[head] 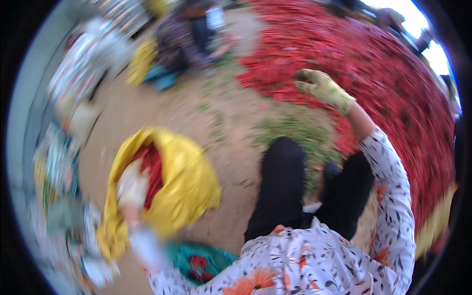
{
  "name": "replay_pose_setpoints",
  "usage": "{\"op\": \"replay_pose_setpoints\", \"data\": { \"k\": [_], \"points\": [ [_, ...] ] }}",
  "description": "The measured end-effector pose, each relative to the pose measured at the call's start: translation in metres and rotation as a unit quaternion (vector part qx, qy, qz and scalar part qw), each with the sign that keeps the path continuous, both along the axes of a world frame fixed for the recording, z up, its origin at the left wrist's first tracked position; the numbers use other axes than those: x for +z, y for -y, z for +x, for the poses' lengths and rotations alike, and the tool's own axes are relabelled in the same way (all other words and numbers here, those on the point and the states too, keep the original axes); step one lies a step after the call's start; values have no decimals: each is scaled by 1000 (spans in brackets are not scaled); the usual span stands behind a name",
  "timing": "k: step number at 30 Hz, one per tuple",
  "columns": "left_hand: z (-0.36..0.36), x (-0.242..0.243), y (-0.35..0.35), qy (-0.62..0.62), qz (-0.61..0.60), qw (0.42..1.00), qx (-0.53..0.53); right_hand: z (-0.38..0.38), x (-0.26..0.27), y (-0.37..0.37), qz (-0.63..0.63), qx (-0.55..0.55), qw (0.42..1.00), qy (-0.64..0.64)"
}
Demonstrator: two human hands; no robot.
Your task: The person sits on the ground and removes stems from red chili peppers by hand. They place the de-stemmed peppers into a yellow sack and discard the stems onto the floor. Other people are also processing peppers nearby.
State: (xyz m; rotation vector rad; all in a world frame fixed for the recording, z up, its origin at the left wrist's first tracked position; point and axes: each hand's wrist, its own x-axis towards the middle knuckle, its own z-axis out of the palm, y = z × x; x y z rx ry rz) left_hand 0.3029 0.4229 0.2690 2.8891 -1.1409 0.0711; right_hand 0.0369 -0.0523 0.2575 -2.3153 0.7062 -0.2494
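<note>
A yellow sack (188, 177) stands with its mouth turned towards my left side, and red chilli peppers (153, 177) show inside. At its opening, over the peppers, is my left hand (133, 184) in a whitish glove; blur hides whether it grips any. My right hand (324, 88), in a stained pale yellow glove, hovers at the near edge of a large heap of red chilli peppers (368, 73). Its thumb and fingers are apart, with nothing visible between them. Green stems (298, 136) lie scattered on the ground just beyond my knees.
A green bag (206, 258) with red contents lies beside my left hip. Ahead crouches a person in dark clothes (180, 40), near yellow and blue cloth or bags. Another person (88, 55) is at the upper left. Blurred sacks (66, 214) line the left wall.
</note>
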Motion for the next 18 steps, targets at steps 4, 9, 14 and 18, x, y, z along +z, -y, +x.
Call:
{"op": "replay_pose_setpoints", "data": {
  "k": [4,9,14,18],
  "points": [
    [-59,30,66,-36,-228,973,-6,-157,-41,96,65,-212,975,-1],
    [-107,-28,176,-200,-271,927,-166,-366,-164,149,75,-428,897,-86],
    [-120,-87,271,-218,-85,939,-251,-383,-226,114,51,-419,856,-299],
    [-116,-160,340,-274,-10,915,-296,-394,-299,155,-98,-401,829,-378]
  ]
}}
